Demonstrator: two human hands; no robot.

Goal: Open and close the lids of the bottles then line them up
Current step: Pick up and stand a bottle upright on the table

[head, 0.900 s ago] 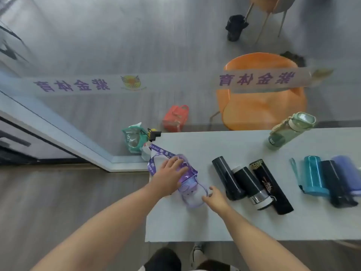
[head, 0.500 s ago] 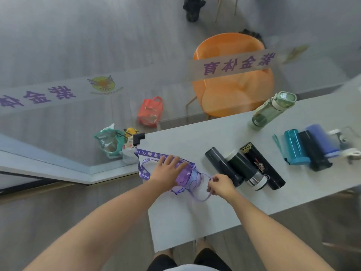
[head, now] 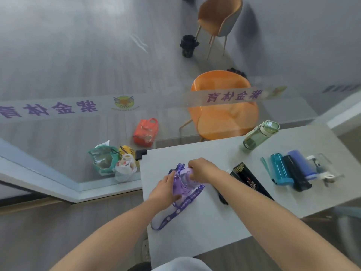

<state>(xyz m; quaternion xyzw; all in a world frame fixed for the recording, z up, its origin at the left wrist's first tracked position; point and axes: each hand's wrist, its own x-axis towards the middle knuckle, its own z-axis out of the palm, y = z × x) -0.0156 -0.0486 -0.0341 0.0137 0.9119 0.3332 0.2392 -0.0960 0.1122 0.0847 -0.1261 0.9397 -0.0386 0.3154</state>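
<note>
**Both hands on the purple bottle, lid end under the right hand**

I see the purple bottle [head: 182, 181] near the left edge of the tabletop [head: 205, 227], between my two hands. Its long axis runs from near-left to far-right, so the far end, where I judge the lid to be, lies under the right hand [head: 203, 169]. The right hand comes over from the right, arm crossing above the black bottles [head: 248, 178], and its grip is curled around that far end; the fingertips are hidden, so I cannot tell how tight it is. The left hand [head: 166, 189] lies on the near-left side of the body, fingers pressed flat against it, holding it steady. The purple strap [head: 175, 210] trails from the bottle toward me along the tabletop.

The coming move, I think, is a turn or pull of the lid by the right hand, which is the nearer one to it. The strap may catch. The lid itself is hidden.
</note>
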